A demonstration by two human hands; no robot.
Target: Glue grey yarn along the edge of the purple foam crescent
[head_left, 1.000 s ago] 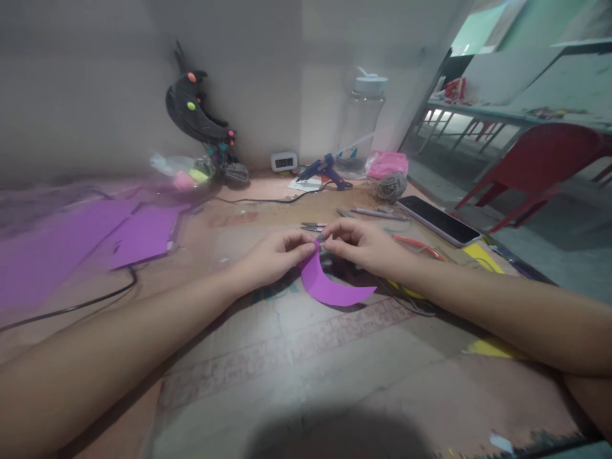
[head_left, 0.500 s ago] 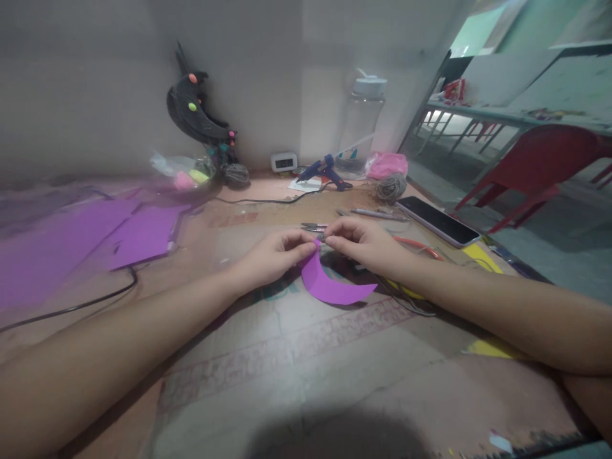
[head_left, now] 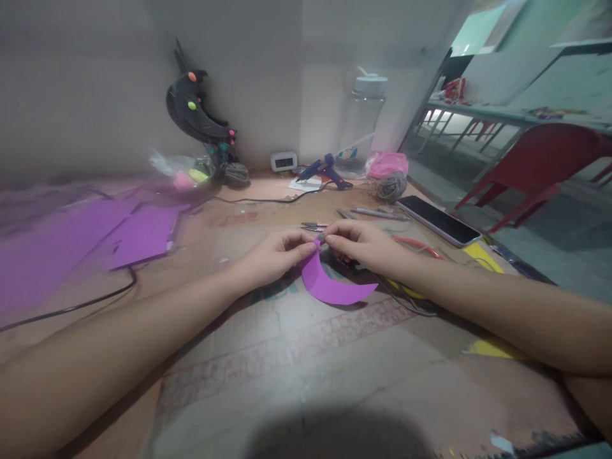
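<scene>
Pinching upper tip of purple paper crescent (head_left: 329,292) in left hand (head_left: 277,258), with lower curve over tabletop (head_left: 239,382). Holding right hand (head_left: 359,245) just beside that tip, with fingers curled; whether clamped on anything, cannot tell. Probably light, bendable, easily creased; best taken gently near an end.

Two bare forearms, left forearm (head_left: 138,338) and right forearm (head_left: 497,303), slant inward from opposite sides, bringing the hands almost together. The left hand (head_left: 280,255) pinches thumb (head_left: 302,253) against forefinger (head_left: 300,237), its wrist (head_left: 234,278) nearly straight. Facing it, the right hand (head_left: 361,243) curls its fingers (head_left: 343,228) above a bent thumb (head_left: 342,246); how tightly those tips close is too small to tell.
</scene>
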